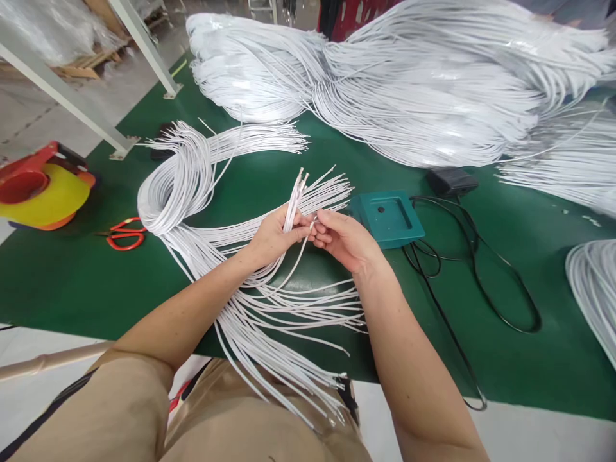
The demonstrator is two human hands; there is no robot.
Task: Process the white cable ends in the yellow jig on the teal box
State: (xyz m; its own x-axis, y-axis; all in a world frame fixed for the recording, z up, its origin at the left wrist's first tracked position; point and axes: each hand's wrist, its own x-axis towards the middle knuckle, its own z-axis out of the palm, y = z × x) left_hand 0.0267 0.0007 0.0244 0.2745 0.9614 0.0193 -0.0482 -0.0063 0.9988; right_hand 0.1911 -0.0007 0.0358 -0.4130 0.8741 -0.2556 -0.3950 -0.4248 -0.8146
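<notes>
A workshop or factory floor is indicated. A broad green workbench [72, 282] is piled along its far side with great bundles of white wire [433, 96], and more cut wires [269, 362] are spread toward its near edge. Red-handled scissors [120, 233] are laid at the left. Beyond pale metal posts [144, 45], a plastic-wrapped load [58, 29] is held on a wooden pallet [86, 67].

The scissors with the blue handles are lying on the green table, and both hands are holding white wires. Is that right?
Not quite. The head view shows that the handles of the scissors are red, not blue. The rest is right: they lie on the green table, and the left hand and right hand both hold white wires.
</notes>
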